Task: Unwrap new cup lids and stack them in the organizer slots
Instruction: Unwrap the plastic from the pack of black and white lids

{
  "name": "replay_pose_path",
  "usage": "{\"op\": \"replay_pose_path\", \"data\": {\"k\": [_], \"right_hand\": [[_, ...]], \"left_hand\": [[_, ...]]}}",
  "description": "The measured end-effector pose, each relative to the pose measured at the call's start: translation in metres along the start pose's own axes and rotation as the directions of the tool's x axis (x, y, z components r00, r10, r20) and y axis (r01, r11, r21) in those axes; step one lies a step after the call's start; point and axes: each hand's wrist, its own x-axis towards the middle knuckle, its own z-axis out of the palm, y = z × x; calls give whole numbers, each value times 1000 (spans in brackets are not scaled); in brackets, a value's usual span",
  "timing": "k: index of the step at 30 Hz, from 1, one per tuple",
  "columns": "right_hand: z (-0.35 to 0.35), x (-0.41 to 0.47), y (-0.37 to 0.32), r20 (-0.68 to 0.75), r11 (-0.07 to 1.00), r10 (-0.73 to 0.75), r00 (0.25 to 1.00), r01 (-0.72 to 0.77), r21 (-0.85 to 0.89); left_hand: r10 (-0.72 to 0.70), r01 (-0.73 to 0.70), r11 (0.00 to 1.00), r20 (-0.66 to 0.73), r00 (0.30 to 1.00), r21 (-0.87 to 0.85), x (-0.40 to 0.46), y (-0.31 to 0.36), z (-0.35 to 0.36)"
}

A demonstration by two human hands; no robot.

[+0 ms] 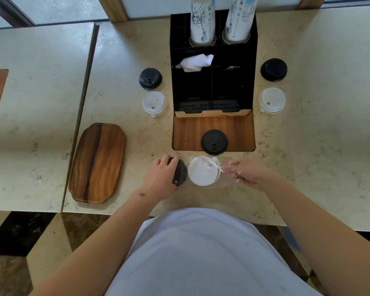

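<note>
A white cup lid (203, 171) lies in clear plastic wrap (229, 174) on the counter in front of me. My right hand (249, 175) pinches the loose end of that wrap just right of the lid. My left hand (161, 178) grips a wrapped black lid (179, 173) tilted on its edge beside the white one. A black organizer (214, 60) stands behind, its front slots dark. A bare black lid (214, 142) sits on the wooden inset (186, 133) before it.
Black lids (150, 78) (273, 69) and white lids (154, 103) (272, 100) lie either side of the organizer. Two paper cup stacks (202, 20) (238, 18) and a napkin (195, 61) stand in it. A wooden tray (97, 162) lies at left.
</note>
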Motion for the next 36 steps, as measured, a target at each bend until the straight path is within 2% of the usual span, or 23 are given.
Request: {"op": "replay_pose_path", "data": {"k": [4,9,13,16,19,29,36], "right_hand": [[12,-4,-6,-77,996,-40,996,34,-86],[26,-4,-17,-44,978,56,997,-64,-198],[24,-3,-14,-15,1000,-3,1000,3,12],[18,-3,-12,53,999,-43,998,44,-24],[19,-3,-9,43,997,-33,999,36,-71],[20,-5,-4,59,1000,-28,998,29,-12],[4,-18,-11,3,976,-86,996,85,-202]], "left_hand": [[-6,6,999,5,1000,-32,0,-1,-1],[-11,11,1000,-5,1000,-20,0,1,0],[-16,16,1000,-18,1000,-25,-1,2,0],[-16,16,1000,-13,1000,-20,0,2,0],[-17,17,1000,-15,1000,-6,0,4,-1],[-10,10,1000,-2,1000,1,0,4,-2],[-4,4,999,2,1000,40,0,7,-4]]}}
